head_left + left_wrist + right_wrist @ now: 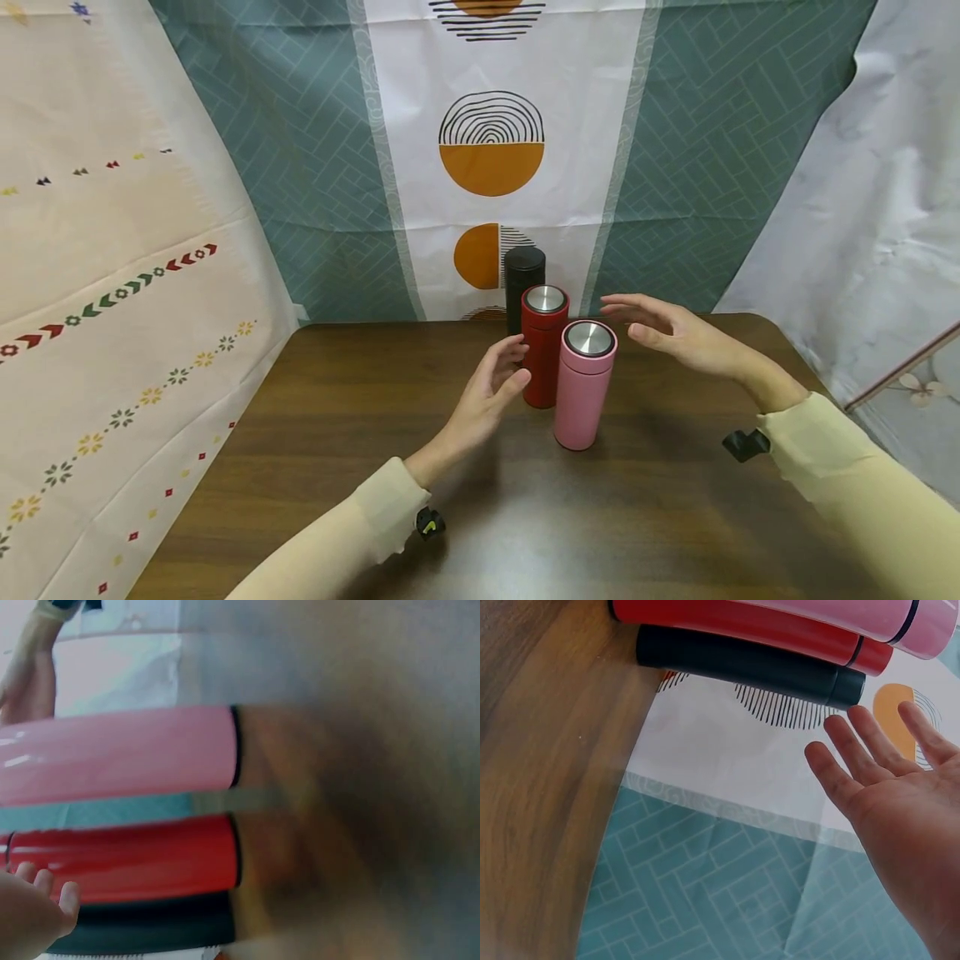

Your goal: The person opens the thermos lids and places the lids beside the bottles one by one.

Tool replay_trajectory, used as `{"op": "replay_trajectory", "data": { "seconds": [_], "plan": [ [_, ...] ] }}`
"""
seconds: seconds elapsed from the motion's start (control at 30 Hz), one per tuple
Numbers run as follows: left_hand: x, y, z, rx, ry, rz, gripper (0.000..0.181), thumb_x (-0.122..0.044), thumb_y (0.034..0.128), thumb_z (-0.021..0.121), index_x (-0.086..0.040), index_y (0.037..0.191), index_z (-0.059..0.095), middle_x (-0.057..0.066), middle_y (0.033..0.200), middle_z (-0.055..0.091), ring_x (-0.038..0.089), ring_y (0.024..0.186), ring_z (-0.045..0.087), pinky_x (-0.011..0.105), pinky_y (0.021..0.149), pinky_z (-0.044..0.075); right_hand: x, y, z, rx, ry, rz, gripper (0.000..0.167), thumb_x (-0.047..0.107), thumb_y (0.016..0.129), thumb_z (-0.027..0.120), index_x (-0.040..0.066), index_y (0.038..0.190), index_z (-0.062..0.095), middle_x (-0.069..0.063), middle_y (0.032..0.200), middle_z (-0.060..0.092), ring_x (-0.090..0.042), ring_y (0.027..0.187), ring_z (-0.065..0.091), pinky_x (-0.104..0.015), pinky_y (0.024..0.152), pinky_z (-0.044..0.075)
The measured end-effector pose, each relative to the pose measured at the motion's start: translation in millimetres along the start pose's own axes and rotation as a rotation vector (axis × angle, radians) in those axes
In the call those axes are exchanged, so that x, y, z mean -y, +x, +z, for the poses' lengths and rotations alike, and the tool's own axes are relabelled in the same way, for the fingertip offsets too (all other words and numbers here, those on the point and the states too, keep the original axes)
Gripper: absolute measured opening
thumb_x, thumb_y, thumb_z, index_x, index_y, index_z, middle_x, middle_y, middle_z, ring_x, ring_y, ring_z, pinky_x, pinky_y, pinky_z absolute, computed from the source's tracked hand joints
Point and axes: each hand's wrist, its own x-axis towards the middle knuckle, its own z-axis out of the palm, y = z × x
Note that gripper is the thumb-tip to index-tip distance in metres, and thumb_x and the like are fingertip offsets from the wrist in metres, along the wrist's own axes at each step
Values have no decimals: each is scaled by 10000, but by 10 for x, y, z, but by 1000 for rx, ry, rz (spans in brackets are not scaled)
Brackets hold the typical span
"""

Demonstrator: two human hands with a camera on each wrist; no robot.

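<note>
Three thermos bottles stand upright in a row running back from the pink one. The pink thermos (581, 400), with a steel-topped lid, is nearest. Behind it to the left is the red thermos (542, 358), also steel-topped, and at the back the black thermos (524, 271) is partly hidden by the red one. My left hand (483, 400) is beside the red thermos on its left, fingers loosely bent and holding nothing. To the right of the bottles my right hand (667, 329) hovers with relaxed, spread fingers, apart from them in the right wrist view.
The bottles stand on a brown wooden table (360, 417) near its back edge. A patterned green and white cloth (307, 150) hangs behind. Pale cloths cover both sides, and a thin rod (900, 367) slants at the right.
</note>
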Motion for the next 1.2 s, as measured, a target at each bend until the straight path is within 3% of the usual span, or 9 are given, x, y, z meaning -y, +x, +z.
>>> {"op": "replay_trajectory", "data": {
  "seconds": [0.27, 0.77, 0.9, 1.03, 1.2],
  "plan": [
    [74, -7, 221, 42, 31, -7, 739, -579, 1007, 606, -168, 1579, 384, 68, 1526, 488, 238, 1410, 461, 502, 1172, 382, -17, -13, 36, 26, 35, -12, 514, 105, 1093, 486, 151, 1597, 391, -183, 1563, 472, -240, 1448, 458, -204, 1073, 438],
    [87, 105, 419, 108, 26, -116, 826, -606, 962, 655, -244, 1620, 313, -13, 1578, 450, 131, 1444, 425, 379, 1197, 365, -63, -17, 87, 30, 49, -18, 516, 107, 1089, 496, 130, 1594, 392, -137, 1549, 493, -58, 1398, 476, -213, 1070, 451],
    [95, 149, 467, 109, 15, -150, 834, -543, 954, 706, -242, 1624, 311, -15, 1569, 462, 143, 1419, 463, 386, 1177, 394, -68, -14, 102, 28, 54, -29, 514, 103, 1086, 500, 119, 1589, 397, -138, 1542, 499, -60, 1392, 480, -219, 1067, 457],
    [108, 186, 518, 104, -12, -168, 802, -369, 939, 786, -242, 1602, 353, -34, 1498, 520, 144, 1313, 552, 374, 1106, 460, -67, -7, 133, 36, 55, -28, 521, 106, 1083, 511, 98, 1590, 392, -133, 1543, 500, -58, 1389, 481, -232, 1065, 463],
    [181, 230, 586, 96, 3, -136, 801, -204, 907, 832, -217, 1568, 379, -40, 1439, 552, 114, 1248, 580, 327, 1061, 484, -53, 1, 146, 27, 54, -29, 518, 106, 1079, 517, 115, 1585, 406, -110, 1530, 519, -73, 1381, 495, -236, 1061, 467]
  ]
}}
